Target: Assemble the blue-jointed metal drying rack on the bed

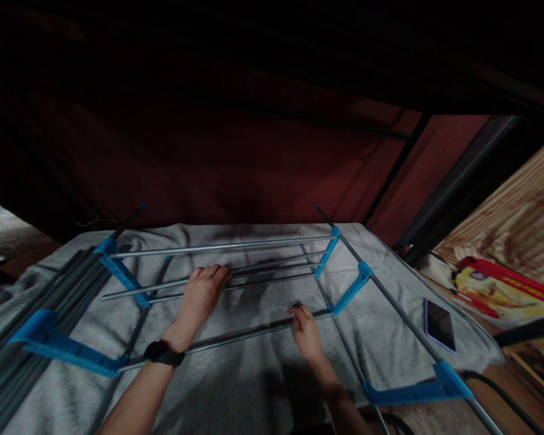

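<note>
Hands first, from my head view: my left hand lies flat and open on the far thin rods of the metal rack. My right hand is curled around a nearer rod. Under the rack lies a grey blanket. On its right edge rests a phone.

Single view, head-worn, looking forward and down from above the near edge of a grey blanket. Close range: both forearms enter from the bottom edge, left hand and right hand mid-frame over a metal rack. Far half dark red wall. Phone at right. No second view.
</note>
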A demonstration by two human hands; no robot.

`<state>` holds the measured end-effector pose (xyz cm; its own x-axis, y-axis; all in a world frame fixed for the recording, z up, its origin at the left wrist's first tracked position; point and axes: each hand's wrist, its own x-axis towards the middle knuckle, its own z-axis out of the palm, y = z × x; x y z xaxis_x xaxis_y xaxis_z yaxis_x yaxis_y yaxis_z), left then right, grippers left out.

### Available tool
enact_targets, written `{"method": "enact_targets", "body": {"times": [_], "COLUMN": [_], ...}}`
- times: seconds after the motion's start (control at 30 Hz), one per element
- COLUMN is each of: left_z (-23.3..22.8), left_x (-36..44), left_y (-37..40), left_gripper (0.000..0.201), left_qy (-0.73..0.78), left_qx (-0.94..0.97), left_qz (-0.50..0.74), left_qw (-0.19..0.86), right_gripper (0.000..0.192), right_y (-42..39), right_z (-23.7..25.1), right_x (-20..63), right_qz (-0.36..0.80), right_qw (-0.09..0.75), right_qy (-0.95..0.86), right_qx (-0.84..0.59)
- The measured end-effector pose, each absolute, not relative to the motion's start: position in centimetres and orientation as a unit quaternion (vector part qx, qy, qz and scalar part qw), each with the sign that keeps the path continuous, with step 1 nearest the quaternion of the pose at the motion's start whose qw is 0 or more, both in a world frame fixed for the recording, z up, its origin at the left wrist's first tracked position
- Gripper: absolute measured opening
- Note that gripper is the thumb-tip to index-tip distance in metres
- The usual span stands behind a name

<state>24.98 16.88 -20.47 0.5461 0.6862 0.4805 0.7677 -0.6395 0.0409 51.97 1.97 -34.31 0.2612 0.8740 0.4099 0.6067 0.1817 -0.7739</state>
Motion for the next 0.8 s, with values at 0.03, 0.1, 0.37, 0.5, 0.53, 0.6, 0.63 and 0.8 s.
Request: {"method": "enact_targets", "body": {"times": [0.03,0.1,0.37,0.5,0.53,0.6,0.63,0.8], "left_z": [-20.48,-20.51,-20.08,-19.85,-19.82,-19.77,-19.75,-19.8], "left_x": [24.99,25.0,25.25,25.43,25.47,25.54,25.57,25.68], "left_y": [16.94,17.09,17.56,17.38,17.3,17.12,17.03,16.75], "left_gripper": [0.032,0.032,0.03,0.027,0.026,0.025,0.024,0.023], "left_qy": [-0.416,-0.417,-0.425,-0.434,-0.437,-0.442,-0.444,-0.445], "left_qx": [-0.874,-0.872,-0.871,-0.871,-0.87,-0.869,-0.869,-0.872], "left_qz": [-0.236,-0.241,-0.227,-0.211,-0.206,-0.199,-0.196,-0.185], "left_qw": [0.088,0.088,0.094,0.096,0.096,0.094,0.095,0.091], "right_gripper": [0.04,0.041,0.039,0.039,0.038,0.038,0.038,0.034], "right_y": [1.95,1.93,1.88,1.73,1.69,1.61,1.59,1.5], "right_z": [-34.34,-34.39,-34.34,-34.43,-34.49,-34.68,-34.78,-35.23], "right_x": [51.98,51.97,51.89,51.97,52.01,52.1,52.16,52.5], "right_qz": [0.136,0.135,0.13,0.132,0.132,0.13,0.128,0.117], "right_qw": [0.488,0.487,0.483,0.48,0.478,0.476,0.477,0.463], "right_qy": [-0.593,-0.594,-0.591,-0.599,-0.601,-0.605,-0.606,-0.616], "right_qx": [-0.626,-0.626,-0.633,-0.628,-0.627,-0.625,-0.624,-0.627]}}
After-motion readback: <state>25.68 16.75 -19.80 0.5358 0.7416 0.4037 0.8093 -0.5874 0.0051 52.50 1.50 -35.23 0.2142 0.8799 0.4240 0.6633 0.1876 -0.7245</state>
